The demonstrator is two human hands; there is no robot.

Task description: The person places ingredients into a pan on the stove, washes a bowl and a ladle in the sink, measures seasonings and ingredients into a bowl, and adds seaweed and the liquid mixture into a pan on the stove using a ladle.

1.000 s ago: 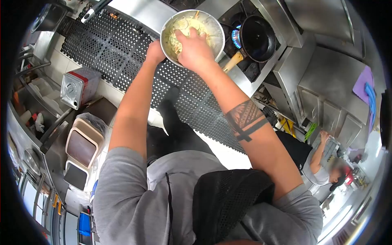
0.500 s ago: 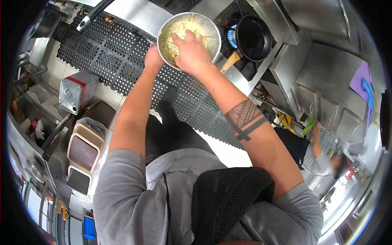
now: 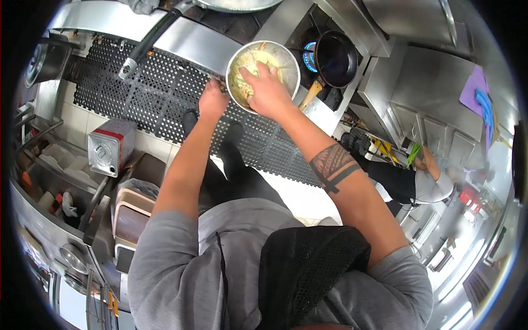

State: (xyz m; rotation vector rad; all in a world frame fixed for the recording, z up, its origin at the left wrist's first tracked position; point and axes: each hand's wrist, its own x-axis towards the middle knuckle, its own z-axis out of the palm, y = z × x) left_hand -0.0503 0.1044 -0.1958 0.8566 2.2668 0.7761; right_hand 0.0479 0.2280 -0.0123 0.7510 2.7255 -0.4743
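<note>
1. Metal bowl [image 3: 292,77] was up by the front edge of the stove [image 3: 192,48], between the left hand [image 3: 213,100] and the black frying pan [image 3: 336,59]. Couldn't tell if anything was propping it up from below.
2. Step in hand, my read: working the pale, shredded-looking mixture [image 3: 265,55] by hand, right in the bowl.
3. Right hand [image 3: 271,94] was in there, fingers bent and a bit spread, tips down in the food. No idea if they'd closed on any of it, the tips were buried.
4. Left hand was loosely curled right beside the rim. Couldn't tell if it touched or gripped the bowl, or how far the fingers were closed.
5. Next move, I'd say, called for a steady bowl and a scoop from underneath, keeping clear of the lit burner [image 3: 309,56] next door.
6. Which way it pointed: mouth up, facing the camera. Round rim, so no real long axis across it; only the pan's wooden handle [image 3: 312,95] pointed anywhere, back toward the person.
</note>
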